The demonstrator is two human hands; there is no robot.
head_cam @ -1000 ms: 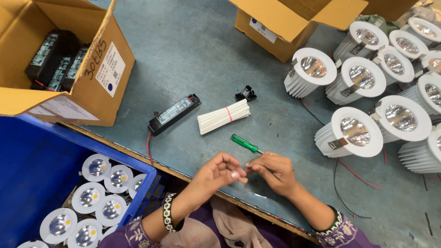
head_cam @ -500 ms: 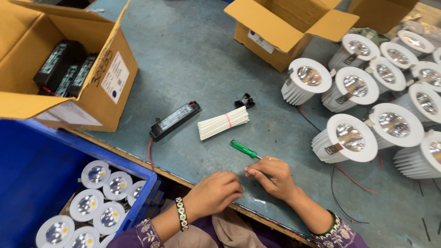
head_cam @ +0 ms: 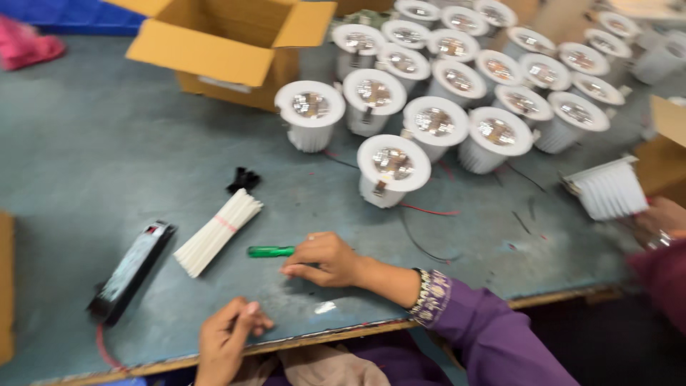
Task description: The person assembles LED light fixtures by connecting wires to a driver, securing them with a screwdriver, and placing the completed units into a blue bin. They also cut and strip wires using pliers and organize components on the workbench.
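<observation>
Screwdriver (head_cam: 271, 251) with a green handle lies on the grey table (head_cam: 107, 164), its handle sticking out to the left of your right hand (head_cam: 325, 259). Your right fingers are curled down over its shaft end; the blur hides whether they actually pinch it or only rest on it. Your left hand (head_cam: 225, 339) sits at the table's near edge with its fingers bent loosely inward, holding nothing you can make out. A small white scrap (head_cam: 324, 307) lies on the table between your two hands.

Just left of the screwdriver handle lies a bundle of white tubes (head_cam: 216, 232) bound with a red band, and a small black clip (head_cam: 244, 179) sits at its far end. Further left, a long black driver box (head_cam: 131, 270) rests at an angle, with a red wire trailing from its near end.

Beyond your right hand stands a white round downlight (head_cam: 392, 169), with red and black wires running from it across the table. Behind it many more white downlights (head_cam: 457, 78) crowd together. An open cardboard box (head_cam: 214, 53) stands at the far left of them. At the right edge, another person's hand (head_cam: 661, 221) holds a white finned lamp housing (head_cam: 607, 187).
</observation>
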